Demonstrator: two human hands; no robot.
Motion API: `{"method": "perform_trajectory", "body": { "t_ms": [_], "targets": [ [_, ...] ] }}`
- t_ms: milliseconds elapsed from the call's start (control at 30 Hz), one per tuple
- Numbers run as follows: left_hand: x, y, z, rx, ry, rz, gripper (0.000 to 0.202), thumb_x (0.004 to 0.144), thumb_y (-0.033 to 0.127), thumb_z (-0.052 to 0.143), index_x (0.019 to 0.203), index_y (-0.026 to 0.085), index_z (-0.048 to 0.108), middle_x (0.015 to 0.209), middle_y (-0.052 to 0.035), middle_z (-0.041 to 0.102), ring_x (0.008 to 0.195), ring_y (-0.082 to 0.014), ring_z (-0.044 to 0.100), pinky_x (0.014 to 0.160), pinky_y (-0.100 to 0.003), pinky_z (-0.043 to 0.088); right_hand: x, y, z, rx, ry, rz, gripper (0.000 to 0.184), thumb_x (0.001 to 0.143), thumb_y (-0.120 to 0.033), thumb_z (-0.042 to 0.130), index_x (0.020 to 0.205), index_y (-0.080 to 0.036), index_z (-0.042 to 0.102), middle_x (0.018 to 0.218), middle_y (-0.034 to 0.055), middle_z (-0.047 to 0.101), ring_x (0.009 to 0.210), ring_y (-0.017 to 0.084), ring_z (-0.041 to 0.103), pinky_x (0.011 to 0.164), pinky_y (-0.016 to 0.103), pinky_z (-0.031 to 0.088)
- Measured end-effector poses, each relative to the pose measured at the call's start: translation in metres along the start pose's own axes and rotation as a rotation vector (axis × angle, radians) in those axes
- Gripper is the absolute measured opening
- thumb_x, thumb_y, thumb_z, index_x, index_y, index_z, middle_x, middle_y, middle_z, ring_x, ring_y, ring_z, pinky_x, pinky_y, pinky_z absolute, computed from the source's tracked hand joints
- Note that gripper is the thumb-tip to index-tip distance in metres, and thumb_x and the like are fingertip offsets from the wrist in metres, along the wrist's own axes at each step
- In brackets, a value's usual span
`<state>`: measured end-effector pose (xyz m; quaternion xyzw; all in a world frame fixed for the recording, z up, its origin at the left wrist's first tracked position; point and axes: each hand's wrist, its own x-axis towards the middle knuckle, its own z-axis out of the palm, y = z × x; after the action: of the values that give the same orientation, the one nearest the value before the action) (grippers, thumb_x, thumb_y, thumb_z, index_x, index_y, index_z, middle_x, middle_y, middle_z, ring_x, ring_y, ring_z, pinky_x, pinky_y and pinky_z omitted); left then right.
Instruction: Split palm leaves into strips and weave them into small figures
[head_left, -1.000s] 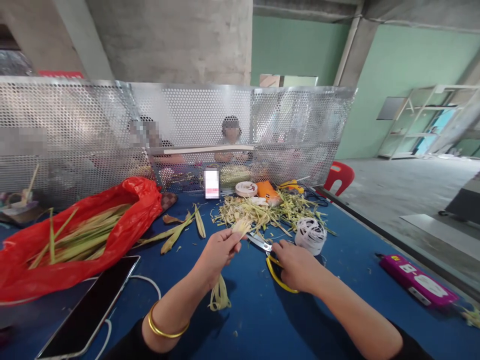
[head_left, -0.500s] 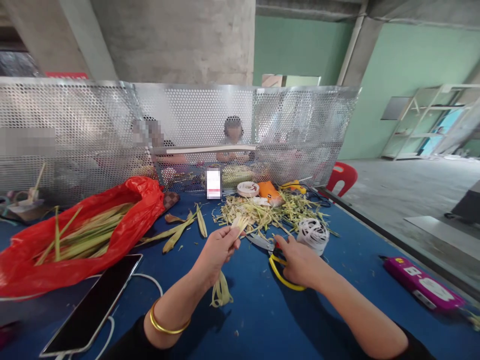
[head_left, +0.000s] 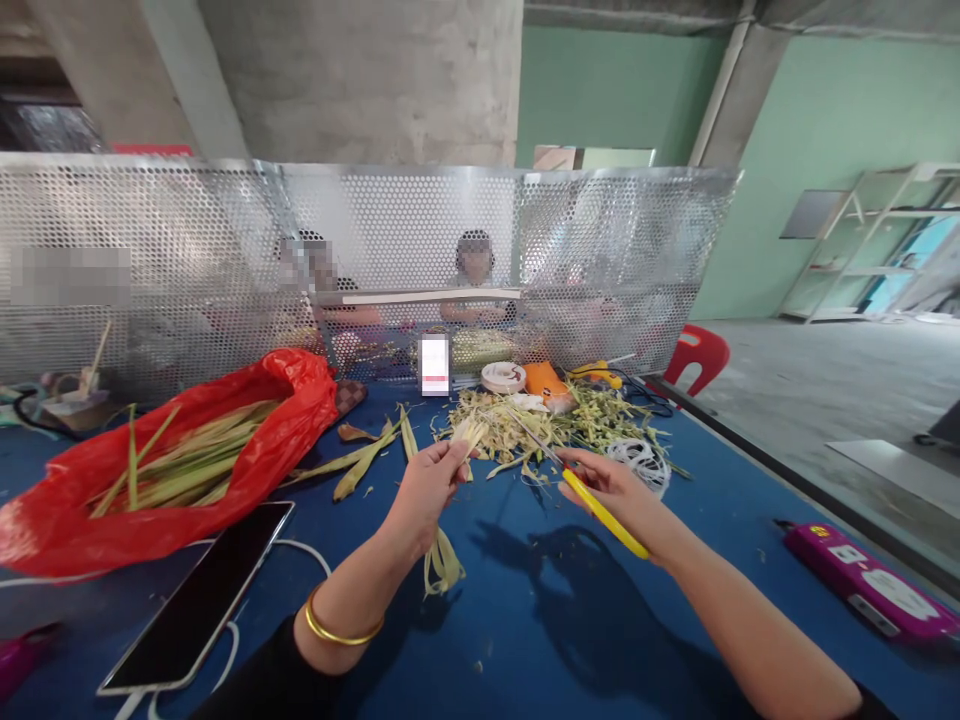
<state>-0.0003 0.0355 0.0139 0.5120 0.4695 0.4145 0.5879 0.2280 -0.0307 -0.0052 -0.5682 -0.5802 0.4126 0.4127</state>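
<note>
My left hand is closed on a small bundle of pale husk strips. Frayed ends stick up past the fingertips, and looped ends hang below the palm. In my right hand is a pair of scissors with yellow handles, raised above the table. Its blades point up and left toward the trimmings, apart from the bundle; some fingers are hidden behind the handle. Behind both hands lies a heap of husk scraps. Several loose husk leaves rest left of the heap.
A red plastic bag of long husks and a smartphone with white cables lie left. White cord, a tape roll and an orange packet surround the heap. A purple case lies right. People sit behind a perforated metal screen.
My right hand has lifted the scissors off the table and turned them, blades up and left. My left hand keeps the husk bundle in nearly the same place. The view has shifted slightly.
</note>
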Motion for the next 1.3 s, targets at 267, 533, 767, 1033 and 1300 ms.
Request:
{"method": "perform_trajectory", "body": {
  "t_ms": [267, 533, 767, 1033, 1300],
  "targets": [
    [0.002, -0.006, 0.0, 0.016, -0.031, 0.009, 0.033, 0.077, 0.046, 0.059, 0.085, 0.014, 0.061, 0.052, 0.0073, 0.044, 0.035, -0.0016, 0.021, 0.038, -0.019, 0.011, -0.007, -0.001, 0.012, -0.252, -0.099, -0.041, 0.051, 0.071, -0.038, 0.066, 0.115, -0.025, 0.047, 0.075, -0.0047, 0.045, 0.066, 0.013, 0.044, 0.063, 0.026, 0.042],
    [-0.008, -0.007, 0.013, 0.054, -0.135, -0.051, 0.03, 0.074, 0.044, 0.06, 0.076, 0.014, 0.061, 0.049, 0.0066, 0.045, 0.036, -0.0025, 0.021, 0.039, -0.02, 0.01, -0.011, -0.012, 0.02, -0.247, -0.09, -0.046, 0.047, 0.069, -0.035, 0.068, 0.112, -0.023, 0.051, 0.079, -0.0031, 0.049, 0.07, 0.014, 0.047, 0.066, 0.025, 0.043],
    [-0.009, -0.008, 0.015, 0.077, -0.181, -0.074, 0.03, 0.075, 0.043, 0.058, 0.078, 0.014, 0.062, 0.048, 0.007, 0.044, 0.035, -0.0026, 0.019, 0.039, -0.021, 0.009, -0.011, -0.007, 0.023, -0.252, -0.061, -0.109, 0.034, 0.076, -0.041, 0.062, 0.103, -0.023, 0.055, 0.07, -0.0037, 0.047, 0.063, 0.013, 0.043, 0.058, 0.024, 0.042],
    [-0.006, -0.011, 0.011, 0.087, -0.188, -0.072, 0.033, 0.072, 0.048, 0.06, 0.077, 0.015, 0.062, 0.049, 0.0072, 0.044, 0.035, -0.0026, 0.02, 0.039, -0.021, 0.01, -0.012, -0.016, 0.021, -0.241, -0.069, -0.104, 0.026, 0.074, -0.041, 0.063, 0.09, -0.021, 0.062, 0.06, -0.0054, 0.046, 0.055, 0.011, 0.04, 0.05, 0.021, 0.035],
    [-0.006, -0.008, 0.009, 0.084, -0.205, -0.079, 0.035, 0.075, 0.049, 0.059, 0.08, 0.014, 0.062, 0.051, 0.0071, 0.044, 0.036, -0.0022, 0.019, 0.04, -0.021, 0.009, -0.004, -0.002, 0.02, -0.32, 0.104, -0.097, 0.041, 0.074, -0.05, 0.061, 0.1, -0.019, 0.063, 0.063, -0.0028, 0.054, 0.057, 0.014, 0.048, 0.055, 0.025, 0.039]
  ]
}}
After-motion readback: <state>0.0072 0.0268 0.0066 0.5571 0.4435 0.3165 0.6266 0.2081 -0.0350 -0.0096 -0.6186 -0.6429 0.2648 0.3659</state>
